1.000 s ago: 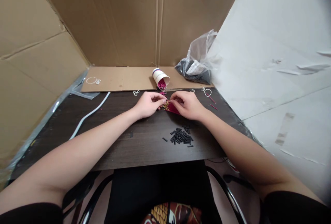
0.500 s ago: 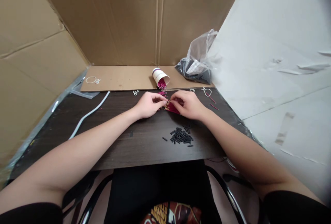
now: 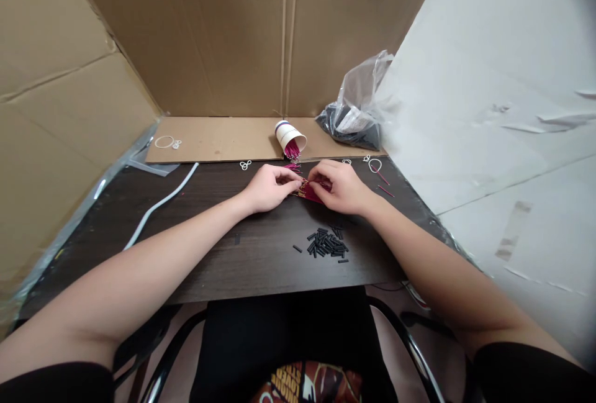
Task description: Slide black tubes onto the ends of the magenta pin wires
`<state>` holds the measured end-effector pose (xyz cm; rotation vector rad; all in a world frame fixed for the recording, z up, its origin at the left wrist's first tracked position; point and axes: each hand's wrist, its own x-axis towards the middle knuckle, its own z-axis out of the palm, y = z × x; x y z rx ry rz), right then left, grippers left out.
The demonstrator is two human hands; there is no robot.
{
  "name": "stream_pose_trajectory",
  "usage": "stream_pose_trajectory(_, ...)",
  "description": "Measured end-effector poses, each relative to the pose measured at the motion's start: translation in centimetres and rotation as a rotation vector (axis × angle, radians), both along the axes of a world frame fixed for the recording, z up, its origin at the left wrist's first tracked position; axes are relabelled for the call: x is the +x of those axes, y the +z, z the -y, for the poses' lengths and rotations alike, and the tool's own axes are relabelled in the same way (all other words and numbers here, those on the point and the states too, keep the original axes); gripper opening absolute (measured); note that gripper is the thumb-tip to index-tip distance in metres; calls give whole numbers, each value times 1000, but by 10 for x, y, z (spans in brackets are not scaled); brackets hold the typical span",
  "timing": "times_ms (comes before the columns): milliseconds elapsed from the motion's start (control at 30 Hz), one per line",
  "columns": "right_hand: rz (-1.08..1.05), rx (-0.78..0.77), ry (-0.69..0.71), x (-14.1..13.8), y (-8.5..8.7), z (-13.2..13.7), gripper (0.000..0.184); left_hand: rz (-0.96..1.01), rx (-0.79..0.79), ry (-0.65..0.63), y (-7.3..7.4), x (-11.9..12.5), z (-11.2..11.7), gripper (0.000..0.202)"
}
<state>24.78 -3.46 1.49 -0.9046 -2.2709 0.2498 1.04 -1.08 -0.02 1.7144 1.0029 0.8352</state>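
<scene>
Between my two hands lies a row of magenta wires with gold-coloured metal ends pointing left. My left hand is closed in a pinch at those gold ends; whatever sits between its fingertips is too small to make out. Close beside it, my right hand pinches a magenta wire over the row, its fingers bent and thumb tucked in. Just behind the fingertips are more loose magenta wires. Nearer to me, short black tubes form a loose pile on the dark table.
A white paper cup lies tipped, magenta wires in its mouth, on a cardboard strip. To its right stands a clear bag of black pieces. Rubber bands, two stray wires and a pale tube lie around.
My right hand's fingertips have shifted very slightly right, away from the left fingertips. The left hand stays at the gold ends, and the table items look the same.
</scene>
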Motion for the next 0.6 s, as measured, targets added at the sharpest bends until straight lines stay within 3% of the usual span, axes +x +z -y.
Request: stream_pose_trajectory(600, 14, -62, -33, -1, -3, 0, 11, 2, 18, 3, -3, 0, 0, 11)
